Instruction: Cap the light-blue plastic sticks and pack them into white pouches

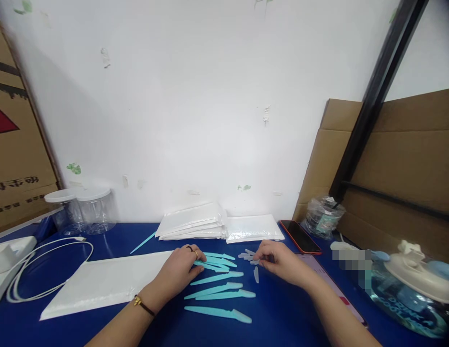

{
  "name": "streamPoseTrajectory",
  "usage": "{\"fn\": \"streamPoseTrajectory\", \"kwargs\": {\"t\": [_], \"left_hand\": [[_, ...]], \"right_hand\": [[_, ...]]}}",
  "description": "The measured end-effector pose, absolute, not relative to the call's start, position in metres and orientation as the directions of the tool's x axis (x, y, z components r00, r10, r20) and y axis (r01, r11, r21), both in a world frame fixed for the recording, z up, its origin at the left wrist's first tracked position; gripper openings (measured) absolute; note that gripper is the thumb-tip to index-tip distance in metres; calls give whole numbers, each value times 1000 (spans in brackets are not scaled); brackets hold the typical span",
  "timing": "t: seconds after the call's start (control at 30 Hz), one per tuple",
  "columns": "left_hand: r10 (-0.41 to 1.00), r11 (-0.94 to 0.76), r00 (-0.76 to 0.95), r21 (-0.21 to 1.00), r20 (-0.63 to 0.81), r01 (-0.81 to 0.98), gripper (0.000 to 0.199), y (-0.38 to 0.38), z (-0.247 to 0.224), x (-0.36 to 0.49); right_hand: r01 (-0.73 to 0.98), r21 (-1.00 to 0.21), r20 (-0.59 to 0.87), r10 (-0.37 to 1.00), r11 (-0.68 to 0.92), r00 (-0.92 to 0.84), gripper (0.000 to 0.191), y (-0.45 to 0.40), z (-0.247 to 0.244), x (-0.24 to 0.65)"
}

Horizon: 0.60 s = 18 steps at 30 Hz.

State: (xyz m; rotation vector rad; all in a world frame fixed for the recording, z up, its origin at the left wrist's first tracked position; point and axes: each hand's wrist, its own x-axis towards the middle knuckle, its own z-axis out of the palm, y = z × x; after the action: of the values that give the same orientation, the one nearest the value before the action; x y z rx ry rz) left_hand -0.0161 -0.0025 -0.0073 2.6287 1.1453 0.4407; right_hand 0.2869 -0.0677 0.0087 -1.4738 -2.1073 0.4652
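Several turquoise eyebrow razors (219, 286) lie on the blue table, roughly in a column with their blade ends to the right. My left hand (181, 267) is curled over the handle ends of the upper bunch of razors (215, 260), with thumb and fingers closed around them. Just right of those blades is a small pile of translucent blade caps (246, 255). My right hand (275, 258) pinches at this pile, fingertips on a cap (253, 262) that they partly hide. One loose cap (256, 274) lies below the fingers.
A white padded mailer (101, 284) lies at left, with stacked mailers (191, 221) by the wall. Another razor (142, 242) sits near the stack. Two phones (300, 236) and a water bottle (412, 284) are right. Clear jars (96, 212) and a white cable (47, 246) are left.
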Motion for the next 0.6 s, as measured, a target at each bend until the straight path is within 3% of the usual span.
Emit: {"fn": "streamPoseTrajectory", "kwargs": {"t": [0.17,0.37,0.5,0.6], "left_hand": [[715,-697,679,250,167,672,14,4,-14,-17],[710,-703,689,202,146,682,12,-5,-5,-12],[709,-705,691,109,139,701,25,-8,-3,-10],[712,-702,684,157,160,694,26,-8,-4,-10]], "right_hand": [[788,-494,83,922,367,-377,33,-67,0,291],[787,-484,68,913,383,-402,23,-67,-8,280],[757,-551,71,924,351,-377,25,-70,-7,279],[643,-681,147,925,351,-350,21,-68,-5,277]]}}
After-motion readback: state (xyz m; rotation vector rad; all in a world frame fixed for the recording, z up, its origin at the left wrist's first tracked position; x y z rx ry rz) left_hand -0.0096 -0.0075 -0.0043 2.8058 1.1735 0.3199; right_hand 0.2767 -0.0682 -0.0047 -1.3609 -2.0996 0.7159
